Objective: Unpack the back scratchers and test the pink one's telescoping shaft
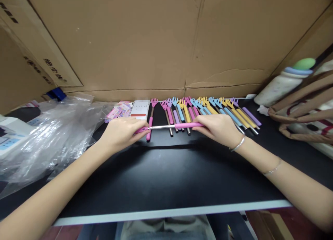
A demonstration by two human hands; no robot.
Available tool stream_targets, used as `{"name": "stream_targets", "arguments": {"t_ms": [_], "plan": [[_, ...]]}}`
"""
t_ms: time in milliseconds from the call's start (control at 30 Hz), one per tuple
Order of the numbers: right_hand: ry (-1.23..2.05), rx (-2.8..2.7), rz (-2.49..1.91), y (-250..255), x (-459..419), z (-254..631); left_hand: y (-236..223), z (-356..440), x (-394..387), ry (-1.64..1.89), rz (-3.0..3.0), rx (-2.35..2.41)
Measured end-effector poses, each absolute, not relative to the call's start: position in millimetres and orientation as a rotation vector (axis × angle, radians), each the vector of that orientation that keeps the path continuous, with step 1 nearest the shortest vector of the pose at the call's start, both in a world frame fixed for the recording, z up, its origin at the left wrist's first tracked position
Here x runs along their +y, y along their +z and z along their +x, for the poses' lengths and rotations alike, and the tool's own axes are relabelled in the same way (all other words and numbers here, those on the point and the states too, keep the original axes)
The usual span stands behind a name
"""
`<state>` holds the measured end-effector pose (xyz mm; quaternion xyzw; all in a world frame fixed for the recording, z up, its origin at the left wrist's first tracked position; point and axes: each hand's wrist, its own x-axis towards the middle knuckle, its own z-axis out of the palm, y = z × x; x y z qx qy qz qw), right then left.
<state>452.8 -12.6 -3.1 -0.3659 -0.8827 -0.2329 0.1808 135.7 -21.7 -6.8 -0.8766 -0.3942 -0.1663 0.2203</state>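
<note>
I hold a pink telescopic back scratcher sideways above the black table. My left hand is closed on its pink claw end. My right hand is closed on its pink handle, and the metal rod spans the gap between them. Just behind lies a row of several back scratchers in pink, blue, yellow and purple, claws pointing toward the cardboard wall. One pink scratcher lies apart at the left of the row.
A phone showing a timer lies left of the row, beside small pink packets. Crumpled clear plastic bags fill the left. A bottle and a tote bag stand right. Cardboard walls the back.
</note>
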Motion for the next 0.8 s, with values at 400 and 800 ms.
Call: {"name": "stream_targets", "arguments": {"t_ms": [400, 800], "plan": [[-0.653, -2.518, -1.086, -2.8, -8.4, 456.6, -5.1, 127.5, -16.1, -0.448, -2.345, -1.03], [-0.625, -2.515, -1.135, -11.5, -8.1, 454.9, -8.2, 130.5, -17.2, -0.472, -2.29, -0.943]]}}
